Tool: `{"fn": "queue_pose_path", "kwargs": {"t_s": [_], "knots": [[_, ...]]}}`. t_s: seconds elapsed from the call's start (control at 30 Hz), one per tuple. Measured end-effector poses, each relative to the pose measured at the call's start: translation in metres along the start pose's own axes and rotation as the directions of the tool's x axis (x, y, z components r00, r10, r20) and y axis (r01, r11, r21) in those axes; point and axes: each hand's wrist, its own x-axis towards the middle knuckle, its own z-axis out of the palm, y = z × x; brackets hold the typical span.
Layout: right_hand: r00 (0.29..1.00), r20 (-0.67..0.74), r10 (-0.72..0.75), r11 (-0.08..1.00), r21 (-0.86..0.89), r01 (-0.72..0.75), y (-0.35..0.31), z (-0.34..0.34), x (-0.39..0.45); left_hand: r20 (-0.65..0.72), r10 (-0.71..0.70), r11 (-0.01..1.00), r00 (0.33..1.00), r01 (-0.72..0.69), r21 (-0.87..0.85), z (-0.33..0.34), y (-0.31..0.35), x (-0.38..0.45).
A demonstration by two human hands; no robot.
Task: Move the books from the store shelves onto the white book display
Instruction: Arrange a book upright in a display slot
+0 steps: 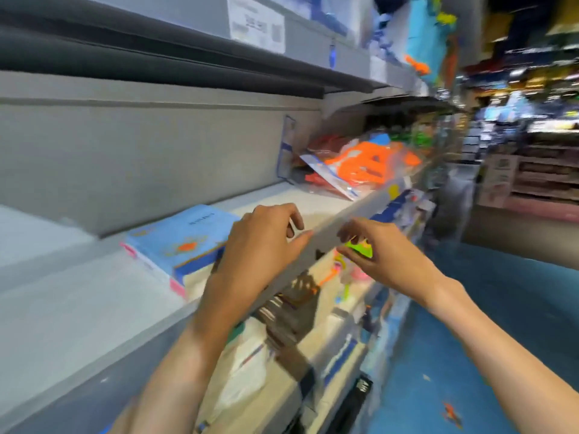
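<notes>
Long grey store shelf [94, 296] across the whole left side, running away toward the far right; above it another shelf [188, 57] with a blurred price label [257, 23] on its front edge. Bare grey surface over most of the near left end and the back edge.

Near the middle of the front edge, a light-blue book [181, 236] lying flat, pink-edged at its near corners — possibly a short stack of two, too blurred to be sure. Laid flat and close to the front lip, so presumably easy to lift straight off. White book display not in view.

At the far right end of the shelf, clear plastic bags [360, 167] leaning against the back panel, filled with orange toy pieces; lettering unreadable. Below the front edge, a lower tier [297, 324] crowded with blurred packaged goods, contents not tellable.

Left hand [260, 245] above the front lip, just right of the book, fingers curled loosely downward, nothing seen in its grasp — likely poised to take the book. Right hand [376, 249] beyond the front edge, fingertips pinched on a small green item [360, 249]; what it is, impossible to say. Book untouched on the shelf, so lifting it not yet done.
</notes>
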Motion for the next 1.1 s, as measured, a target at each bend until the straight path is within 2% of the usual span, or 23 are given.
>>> {"fn": "queue_pose_path", "kwargs": {"t_s": [0.13, 0.23, 0.33, 0.43, 0.53, 0.67, 0.77, 0.83, 0.93, 1.0, 1.1], "knots": [[0.987, -0.007, -0.162, 0.971, 0.175, 0.161, -0.003, 0.026, 0.052, -0.085, -0.172, 0.971, 0.981, 0.183, 0.151, -0.02, -0.021, 0.003], [0.975, 0.017, -0.222, 0.916, 0.345, 0.203, -0.01, 0.044, 0.082, -0.179, -0.316, 0.914, 0.931, 0.35, 0.206, -0.039, -0.032, -0.006], [0.969, 0.055, -0.242, 0.855, 0.483, 0.186, -0.023, 0.056, 0.103, -0.267, -0.432, 0.833, 0.862, 0.494, 0.25, -0.058, -0.039, -0.026], [0.947, 0.218, -0.237, 0.875, 0.471, 0.11, -0.04, 0.065, 0.112, -0.276, -0.558, 0.728, 0.783, 0.621, 0.289, -0.07, -0.049, -0.047], [0.923, 0.316, -0.22, 0.902, 0.425, 0.07, -0.055, 0.073, 0.112, -0.21, -0.694, 0.61, 0.689, 0.717, 0.338, -0.075, -0.059, -0.063], [0.925, 0.342, -0.168, 0.929, 0.368, 0.032, -0.067, 0.077, 0.111, -0.103, -0.756, 0.586, 0.647, 0.738, 0.335, -0.069, -0.064, -0.074], [0.926, 0.351, -0.136, 0.937, 0.35, 0.005, -0.07, 0.076, 0.108, -0.062, -0.751, 0.638, 0.657, 0.747, 0.186, -0.06, -0.07, -0.079], [0.921, 0.367, -0.129, 0.916, 0.401, -0.032, -0.071, 0.074, 0.106, -0.041, -0.767, 0.642, 0.64, 0.765, -0.052, -0.056, -0.066, -0.078], [0.915, 0.395, -0.082, 0.839, 0.523, -0.151, -0.073, 0.07, 0.105, -0.019, -0.844, 0.475, 0.536, 0.731, -0.491, -0.057, -0.058, -0.073], [0.913, 0.405, -0.055, 0.78, 0.588, -0.214, -0.075, 0.07, 0.106, -0.016, -0.885, 0.372, 0.466, 0.684, -0.628, -0.06, -0.055, -0.071], [0.92, 0.391, -0.035, 0.726, 0.642, -0.245, -0.079, 0.074, 0.107, 0.027, -0.917, 0.24, 0.399, 0.603, -0.76, -0.065, -0.048, -0.069]]}}
